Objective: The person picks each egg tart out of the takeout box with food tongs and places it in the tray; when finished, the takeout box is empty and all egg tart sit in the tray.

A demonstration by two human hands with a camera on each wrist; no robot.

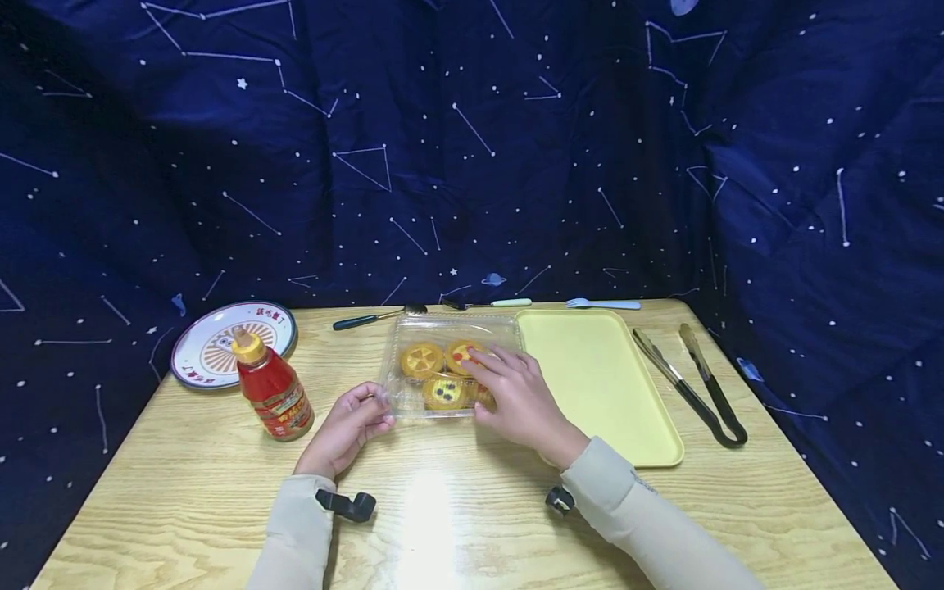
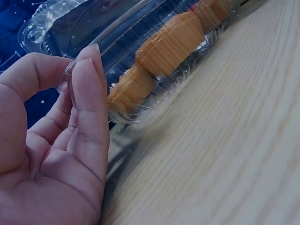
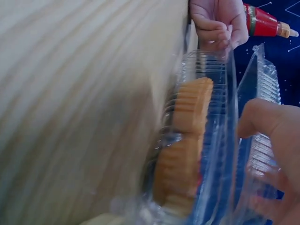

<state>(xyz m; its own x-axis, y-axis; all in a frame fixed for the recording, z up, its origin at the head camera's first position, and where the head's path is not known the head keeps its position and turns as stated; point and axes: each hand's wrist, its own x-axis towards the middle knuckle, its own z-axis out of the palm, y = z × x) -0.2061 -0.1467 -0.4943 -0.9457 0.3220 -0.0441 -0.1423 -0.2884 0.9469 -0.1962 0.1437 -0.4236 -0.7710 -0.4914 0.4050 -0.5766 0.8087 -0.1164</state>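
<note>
A clear plastic box [image 1: 392, 385] stands on the table in front of me, holding several tart-like round pastries [image 1: 423, 360]; one is topped with dark dots, another with red. My left hand [image 1: 348, 426] pinches the box's left rim between thumb and fingers, as the left wrist view shows. Over the right part of the box lies my right hand [image 1: 519, 401], its fingers stretched across the top and hiding part of the pastries. In the right wrist view the ridged lid [image 3: 262, 150] stands at an angle, apart from the box rim, with the right hand against it.
A yellow tray [image 1: 612, 385] lies right of the box, with black-handled tongs [image 1: 701, 393] beyond. A red squeeze bottle [image 1: 276, 393] stands before a white plate [image 1: 206, 360] at left. Behind are a dark-handled utensil [image 1: 361, 321], a pale-handled one [image 1: 509, 303] and a blue fork [image 1: 605, 304].
</note>
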